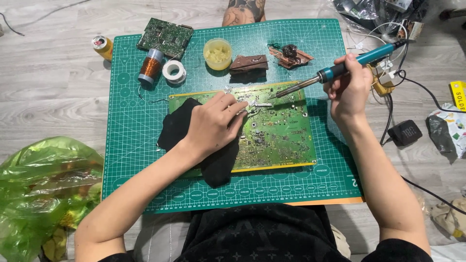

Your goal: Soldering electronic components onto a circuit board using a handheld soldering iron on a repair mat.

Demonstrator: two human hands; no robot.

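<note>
**Soldering iron held over a green circuit board on a cutting mat**

The large green circuit board (272, 133) lies flat near the middle of a green cutting mat (335, 174), which rests on a grey wood-look floor (53, 82). The left hand (213, 123) lies on the board's left half, over a black cloth (177, 126) that covers the board's left edge; its fingers are bunched together at a small metal part near the board's upper edge, though what they pinch is too small to tell. The right hand (348, 90) is just off the board's upper right corner, its grip clamped around the blue handle of a soldering iron (340, 68). The iron slants down to the left, its tip just above the board's top edge, close to the left fingertips.

Beyond the board's far edge lie a smaller circuit board (165, 35), a spool of copper wire (151, 65), a roll of solder (174, 71), a round yellow tub (217, 53) and two brown scraps. A drink can (103, 45) lies off the mat, far left of the board. A green plastic bag (41, 189) sits to the board's near left.
</note>
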